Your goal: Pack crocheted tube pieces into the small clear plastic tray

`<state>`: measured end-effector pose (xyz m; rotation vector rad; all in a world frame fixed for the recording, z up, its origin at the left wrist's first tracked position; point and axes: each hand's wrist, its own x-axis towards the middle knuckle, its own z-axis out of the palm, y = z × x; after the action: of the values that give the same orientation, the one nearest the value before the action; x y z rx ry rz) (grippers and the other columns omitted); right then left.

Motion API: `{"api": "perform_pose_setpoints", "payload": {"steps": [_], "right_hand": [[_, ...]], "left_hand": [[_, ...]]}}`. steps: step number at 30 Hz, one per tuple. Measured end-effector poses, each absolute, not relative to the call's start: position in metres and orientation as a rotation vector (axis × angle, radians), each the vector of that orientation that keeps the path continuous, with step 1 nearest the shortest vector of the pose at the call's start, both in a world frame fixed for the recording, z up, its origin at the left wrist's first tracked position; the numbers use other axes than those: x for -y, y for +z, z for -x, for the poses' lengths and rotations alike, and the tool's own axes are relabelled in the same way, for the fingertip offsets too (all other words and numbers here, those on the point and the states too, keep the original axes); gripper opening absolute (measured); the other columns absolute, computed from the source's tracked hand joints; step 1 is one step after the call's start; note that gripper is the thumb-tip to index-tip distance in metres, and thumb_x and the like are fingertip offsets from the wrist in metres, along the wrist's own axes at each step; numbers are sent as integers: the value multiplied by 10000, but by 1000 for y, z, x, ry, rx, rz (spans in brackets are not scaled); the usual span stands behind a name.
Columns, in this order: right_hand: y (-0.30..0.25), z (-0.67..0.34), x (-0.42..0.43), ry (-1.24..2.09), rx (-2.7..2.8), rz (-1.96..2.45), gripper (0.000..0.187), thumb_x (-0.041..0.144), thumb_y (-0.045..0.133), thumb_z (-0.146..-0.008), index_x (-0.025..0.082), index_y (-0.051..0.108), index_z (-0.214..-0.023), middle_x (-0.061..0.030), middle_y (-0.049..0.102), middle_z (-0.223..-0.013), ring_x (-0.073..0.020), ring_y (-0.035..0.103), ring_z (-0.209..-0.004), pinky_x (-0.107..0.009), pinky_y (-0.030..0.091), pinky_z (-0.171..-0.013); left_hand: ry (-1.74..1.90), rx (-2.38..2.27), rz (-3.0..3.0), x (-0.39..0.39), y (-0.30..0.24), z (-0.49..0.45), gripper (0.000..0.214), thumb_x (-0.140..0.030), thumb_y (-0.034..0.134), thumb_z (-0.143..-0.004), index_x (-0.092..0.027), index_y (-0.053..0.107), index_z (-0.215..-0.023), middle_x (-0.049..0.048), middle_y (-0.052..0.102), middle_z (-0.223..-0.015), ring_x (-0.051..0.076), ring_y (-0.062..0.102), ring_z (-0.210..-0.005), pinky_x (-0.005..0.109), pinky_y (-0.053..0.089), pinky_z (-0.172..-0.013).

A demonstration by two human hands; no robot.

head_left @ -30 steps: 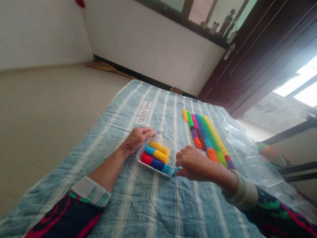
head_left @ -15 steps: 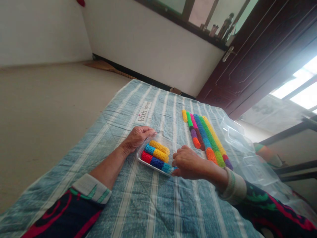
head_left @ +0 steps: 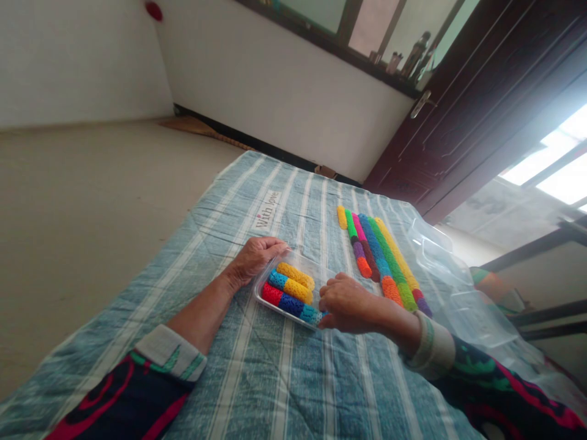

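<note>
Your blue striped quilt spreads across six o'clock, a beige floor lies at nine, a white wall rises at twelve, and a dark wooden door with a metal handle stands at one, a bright window at two.

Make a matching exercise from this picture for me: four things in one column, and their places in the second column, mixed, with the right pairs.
Things:
1. left hand
2. right hand
3. top yellow crocheted roll
4. row of multicoloured crocheted rolls

Places:
A. at the near right corner of the clear plastic tray
B. on the striped quilt, right of the tray
C. inside the tray
D. at the tray's far left corner

Right pairs: 1-D, 2-A, 3-C, 4-B
</note>
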<state>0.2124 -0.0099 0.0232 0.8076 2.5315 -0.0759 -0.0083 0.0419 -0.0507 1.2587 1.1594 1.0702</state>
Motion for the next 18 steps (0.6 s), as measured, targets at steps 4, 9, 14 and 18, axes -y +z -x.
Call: {"api": "perform_pose_setpoints", "payload": {"steps": [4,9,14,18], "right_hand": [[24,-213,9,-80,-2527,-793,293,455,681,-904,168,737,-876,-68,724,-898,-206,640,-848,-331,395,-803],[26,-212,9,-100,-2525,-799,293,449,684,-903,161,738,-902,-72,728,-917,-218,644,-880,-333,402,-818],[26,-210,10,-90,-2528,-797,319,469,677,-902,156,737,-886,-79,729,-906,-219,649,-868,-337,409,-806],[24,-210,9,-97,-2542,-803,330,472,685,-896,146,736,-879,-84,732,-899,-223,656,-868,-339,414,-797]], "left_hand": [[1058,-1164,-1283,-43,-52,10,323,-467,701,-708,-160,750,-795,-5,679,-696,166,600,-676,279,476,-652],[1039,-1164,-1271,-42,-52,11,322,-466,703,-707,-159,746,-794,-12,666,-688,162,596,-663,271,472,-633],[1024,-1179,-1265,-42,-49,12,314,-460,721,-704,-156,736,-785,-15,656,-679,155,573,-642,261,450,-604],[1037,-1177,-1270,-41,-49,12,306,-444,716,-721,-149,737,-798,-6,668,-703,154,572,-666,258,449,-615]]}}
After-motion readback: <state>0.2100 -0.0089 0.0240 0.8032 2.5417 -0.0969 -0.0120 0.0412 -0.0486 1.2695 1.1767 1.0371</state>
